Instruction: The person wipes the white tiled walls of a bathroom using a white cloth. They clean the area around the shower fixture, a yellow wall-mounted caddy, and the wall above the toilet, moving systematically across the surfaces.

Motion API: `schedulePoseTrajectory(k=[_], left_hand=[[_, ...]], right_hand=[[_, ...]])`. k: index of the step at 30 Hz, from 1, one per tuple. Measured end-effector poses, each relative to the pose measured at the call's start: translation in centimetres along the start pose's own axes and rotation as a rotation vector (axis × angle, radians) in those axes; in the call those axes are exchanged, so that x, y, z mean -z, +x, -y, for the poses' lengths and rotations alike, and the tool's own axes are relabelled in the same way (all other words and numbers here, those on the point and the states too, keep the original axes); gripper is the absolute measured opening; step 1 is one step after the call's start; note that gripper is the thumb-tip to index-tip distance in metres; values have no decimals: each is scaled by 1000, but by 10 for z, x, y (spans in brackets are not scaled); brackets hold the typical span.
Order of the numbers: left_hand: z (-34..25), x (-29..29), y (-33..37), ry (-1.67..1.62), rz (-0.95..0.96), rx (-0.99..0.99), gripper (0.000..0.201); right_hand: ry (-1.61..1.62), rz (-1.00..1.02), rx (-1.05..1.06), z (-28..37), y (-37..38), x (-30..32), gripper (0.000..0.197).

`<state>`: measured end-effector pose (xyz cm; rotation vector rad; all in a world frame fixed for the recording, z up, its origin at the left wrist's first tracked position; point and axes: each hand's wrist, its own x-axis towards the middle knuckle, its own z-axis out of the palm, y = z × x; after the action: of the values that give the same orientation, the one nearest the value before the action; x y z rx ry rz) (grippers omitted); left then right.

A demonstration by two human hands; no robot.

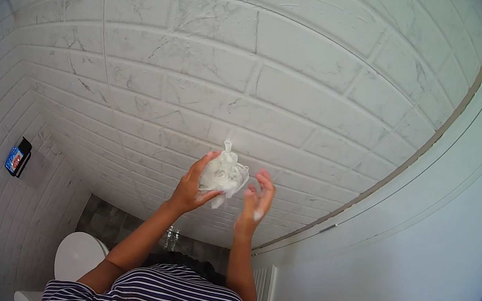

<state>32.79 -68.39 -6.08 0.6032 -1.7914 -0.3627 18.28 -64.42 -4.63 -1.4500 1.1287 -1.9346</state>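
My left hand is closed around one side of a crumpled white bundle. Thin and wrinkled, the bundle has a small loop standing up at its top and a loose end hanging below; its exact kind is unclear. To the right of it, my right hand is raised with its fingers apart and slightly curled, holding nothing. A small white patch shows on that hand near the base of the thumb. Both hands are in front of a white marbled tile wall.
A white door with hinges fills the right side. At the lower left stands a toilet with a white lid. On the left wall, a black holder carries a blue and red pack. Dark floor tiles show below.
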Motion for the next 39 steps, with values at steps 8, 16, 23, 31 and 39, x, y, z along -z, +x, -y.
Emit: schedulePoseTrajectory(k=[8,16,23,31,39], left_hand=[[-20,8,52,-116,241,-299,87],[39,48,87,496,-342,-270,59],[79,28,88,886,-440,-313,50],[79,23,90,899,-482,-314,50],[79,15,93,867,-479,-318,49]], right_hand=[[-366,-92,270,10,27,-10,39],[-534,-841,642,9,135,25,34],[-900,-167,1196,-138,58,-16,42],[-583,-855,579,-44,131,124,16],[-980,-302,946,-92,75,-20,26]])
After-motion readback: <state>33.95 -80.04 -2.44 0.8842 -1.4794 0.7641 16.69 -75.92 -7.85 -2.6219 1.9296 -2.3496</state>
